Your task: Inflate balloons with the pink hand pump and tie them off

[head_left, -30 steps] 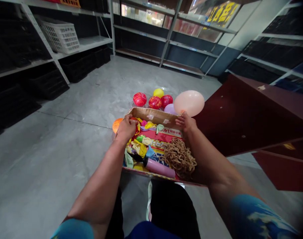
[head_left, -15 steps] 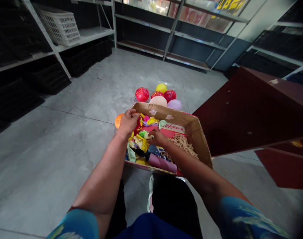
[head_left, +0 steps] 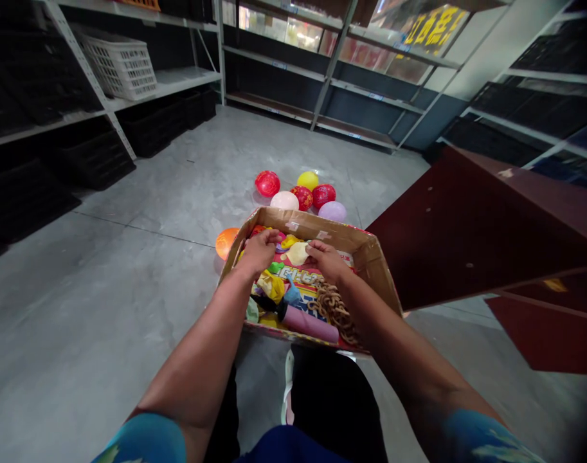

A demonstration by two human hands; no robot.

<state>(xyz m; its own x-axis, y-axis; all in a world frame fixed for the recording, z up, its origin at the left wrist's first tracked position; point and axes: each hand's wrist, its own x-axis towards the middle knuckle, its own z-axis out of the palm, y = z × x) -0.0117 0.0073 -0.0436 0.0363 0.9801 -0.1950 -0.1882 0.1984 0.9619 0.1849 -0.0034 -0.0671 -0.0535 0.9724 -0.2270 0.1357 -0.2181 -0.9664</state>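
Nearest, at the near wall of a cardboard box (head_left: 380,267), a pink pump (head_left: 310,323) lies with its black end pointing left, and a heap of tan cord (head_left: 335,307) sits on the box floor to its right, partly hidden by the right forearm. Just beyond the pump are a limp blue balloon (head_left: 292,294) and, left of that, a limp yellow balloon (head_left: 270,287). Farther in, the right hand (head_left: 326,260) pinches a limp cream balloon (head_left: 298,253) by its right edge; the balloon spreads out leftward from the fingertips, in the gap between the two hands and over the box. The left hand (head_left: 260,249) is bent over the box's left side, fingers curled close to limp pink and yellow balloons; whether it grips anything cannot be told. Outside the box, an orange balloon (head_left: 226,243) rests on the floor at left, and past the far wall sit round balloons, a pale pink one (head_left: 284,200) and a lilac one (head_left: 332,211) nearest. Metal shelving (head_left: 322,77) stands well behind.
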